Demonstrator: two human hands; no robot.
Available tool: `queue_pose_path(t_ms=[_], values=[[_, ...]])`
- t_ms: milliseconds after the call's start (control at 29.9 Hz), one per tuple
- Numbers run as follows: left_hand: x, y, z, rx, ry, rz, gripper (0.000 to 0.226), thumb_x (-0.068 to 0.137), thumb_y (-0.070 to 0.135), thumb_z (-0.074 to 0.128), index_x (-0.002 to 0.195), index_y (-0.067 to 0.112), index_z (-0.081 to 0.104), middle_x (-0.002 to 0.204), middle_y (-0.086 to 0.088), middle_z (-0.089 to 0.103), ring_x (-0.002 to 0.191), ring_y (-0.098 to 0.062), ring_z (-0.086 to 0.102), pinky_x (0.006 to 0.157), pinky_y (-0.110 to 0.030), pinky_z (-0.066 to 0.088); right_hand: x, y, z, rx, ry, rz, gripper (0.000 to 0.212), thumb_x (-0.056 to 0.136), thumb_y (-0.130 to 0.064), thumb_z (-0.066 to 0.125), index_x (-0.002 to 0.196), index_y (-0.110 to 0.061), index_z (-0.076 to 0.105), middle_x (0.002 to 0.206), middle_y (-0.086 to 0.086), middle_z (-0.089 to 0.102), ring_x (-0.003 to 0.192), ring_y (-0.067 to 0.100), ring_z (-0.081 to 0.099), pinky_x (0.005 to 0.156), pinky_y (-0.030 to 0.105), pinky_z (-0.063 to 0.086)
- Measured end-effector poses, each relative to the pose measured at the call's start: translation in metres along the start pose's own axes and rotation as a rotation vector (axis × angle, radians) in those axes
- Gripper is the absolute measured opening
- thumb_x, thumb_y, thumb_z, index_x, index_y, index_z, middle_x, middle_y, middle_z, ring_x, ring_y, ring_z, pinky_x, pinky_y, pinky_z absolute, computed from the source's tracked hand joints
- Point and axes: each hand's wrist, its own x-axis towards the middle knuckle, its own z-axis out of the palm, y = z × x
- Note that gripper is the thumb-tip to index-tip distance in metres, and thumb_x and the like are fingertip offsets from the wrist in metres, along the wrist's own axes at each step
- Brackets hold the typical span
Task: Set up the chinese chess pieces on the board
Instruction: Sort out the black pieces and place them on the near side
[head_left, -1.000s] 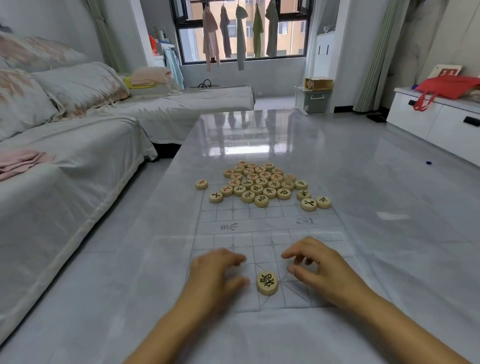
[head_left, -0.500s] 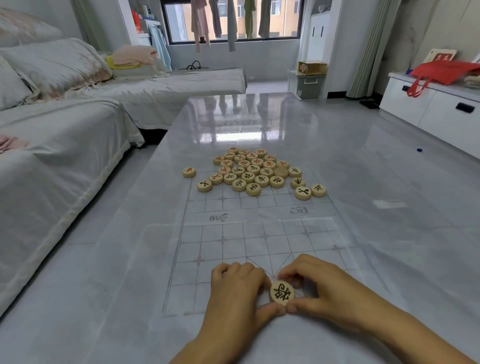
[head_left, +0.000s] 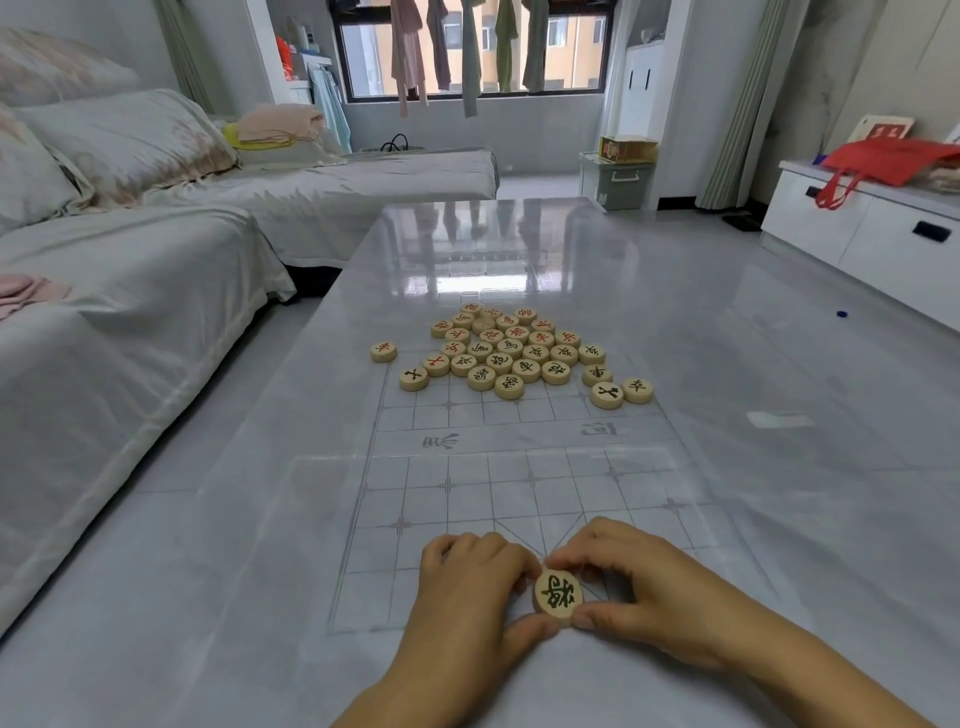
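– One piece (head_left: 558, 593) was out of the pile (head_left: 509, 348), the black general. Where did you log it?

– Near edge of the board (head_left: 467, 499), at the near palace, about mid back row. It was pinched between both hands and looked tipped face-up toward the camera. I couldn't tell if its base touched the board.

– Hand states?

– Left hand (head_left: 467, 587) had curled fingers, with the thumb on the near-left rim of the piece. Right hand (head_left: 654, 587) was the same, thumb on the near-right rim and forefinger on the far rim. Both gripped it, neither was free.

– And the rest?

– All the others sat face-up in the pile at the far end of the board, red and black mixed. A few lay loose at its edges, and one stray (head_left: 384, 351) was just off the grid on the left. The counter (head_left: 727, 364) was glossy with a lot of glare.

– Step?

– I judged it as seating the first piece, so the task had barely begun. No other point was filled.

– Next move?

– Probably lay the general flat on the centre point of the back line, then let go with both hands without nudging it. After that comes a long reach to the pile, picking black from red. Likely the advisors next, one on each side.
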Motion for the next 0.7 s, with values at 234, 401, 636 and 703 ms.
queue_pose_path(t_ms=[234, 401, 636, 703], values=[[0.002, -0.002, 0.000, 0.017, -0.063, -0.028, 0.073, 0.050, 0.070, 0.022, 0.109, 0.037, 0.049, 0.080, 0.030, 0.029, 0.093, 0.001, 0.032, 0.095, -0.013, 0.017, 0.000, 0.000, -0.001, -0.032, -0.027, 0.013, 0.034, 0.080, -0.041, 0.064, 0.111, -0.044, 0.051, 0.109, -0.022, 0.051, 0.105, -0.001, 0.047, 0.092, 0.016, 0.042], [0.004, -0.002, -0.006, -0.064, -0.116, -0.023, 0.074, 0.046, 0.074, 0.029, 0.112, 0.044, 0.044, 0.084, 0.030, 0.036, 0.089, 0.008, 0.033, 0.090, -0.012, 0.018, -0.001, -0.002, -0.003, 0.019, -0.013, 0.030, 0.032, 0.080, -0.044, 0.062, 0.110, -0.046, 0.050, 0.108, -0.022, 0.051, 0.105, -0.005, 0.046, 0.089, 0.011, 0.040], [0.007, -0.025, -0.016, -0.460, 0.017, -0.109, 0.038, 0.062, 0.063, 0.062, 0.094, 0.045, 0.050, 0.094, 0.015, 0.059, 0.096, 0.001, 0.051, 0.081, -0.006, 0.039, 0.026, 0.037, -0.038, -0.178, 0.317, 0.226, 0.037, 0.094, -0.028, 0.045, 0.131, -0.027, 0.044, 0.139, -0.011, 0.039, 0.120, -0.002, 0.038, 0.101, 0.014, 0.029], [0.009, -0.029, -0.019, -0.523, 0.023, -0.140, 0.024, 0.076, 0.041, 0.069, 0.095, 0.038, 0.054, 0.094, 0.010, 0.061, 0.092, 0.003, 0.053, 0.078, -0.007, 0.041, 0.047, 0.049, -0.050, -0.269, 0.338, 0.281, 0.044, 0.096, -0.025, 0.040, 0.139, -0.020, 0.035, 0.150, -0.007, 0.028, 0.135, 0.008, 0.028, 0.107, 0.020, 0.023]])
